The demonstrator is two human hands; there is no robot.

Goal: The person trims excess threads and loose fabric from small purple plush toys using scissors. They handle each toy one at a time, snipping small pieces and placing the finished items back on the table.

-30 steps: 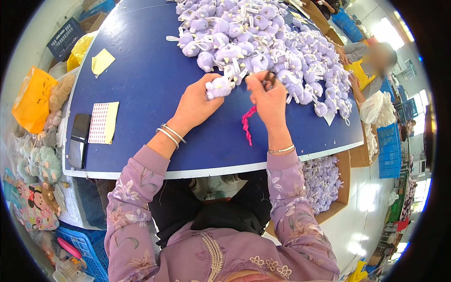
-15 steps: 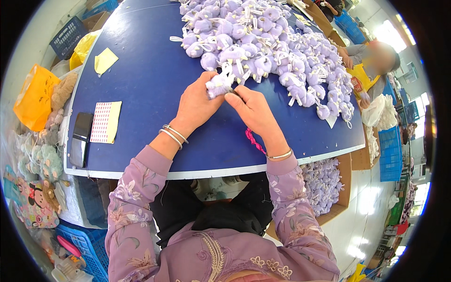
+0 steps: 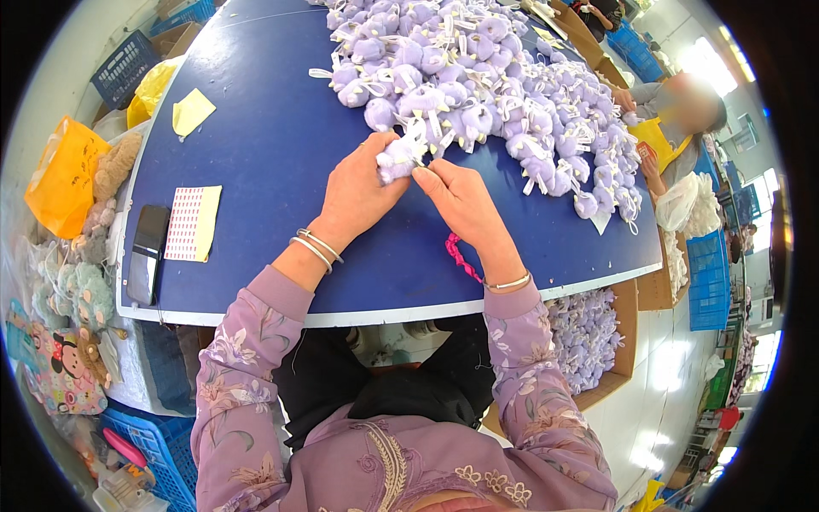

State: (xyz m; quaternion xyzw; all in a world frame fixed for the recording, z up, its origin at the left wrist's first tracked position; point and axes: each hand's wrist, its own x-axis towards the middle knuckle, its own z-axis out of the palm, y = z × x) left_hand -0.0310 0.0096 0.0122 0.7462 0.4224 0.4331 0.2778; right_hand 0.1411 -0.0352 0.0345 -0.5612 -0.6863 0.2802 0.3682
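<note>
Blue table (image 3: 281, 162) filled most of the forward view. On it, beyond the hands and mainly to the right, lay the heap of pale purple plush toys (image 3: 478, 81); its far end ran out of the top of the frame.

Left hand (image 3: 360, 186) and right hand (image 3: 465, 203) were close together in front of the heap's near edge. Left was clamped on one small plush toy (image 3: 395, 162); right was curled closed, thumb pressed down on something dark.

Key relation: the held toy sat at the left hand's fingertips, between the two hands, with the right thumb tip just beside its right side. Left was the nearer hand, being in contact; whether right also touched could not be told. The visible part of the toy seemed to lean from lower left to upper right, but its lower side was hidden by the left hand, so the long axis was uncertain.

Pink braided cord (image 3: 461, 255) hung beside the right wrist, its upper end hidden.

Smallest: a dark tool (image 3: 424, 162), only a sliver showing at the right thumb. Kind and tip not made out.
</note>
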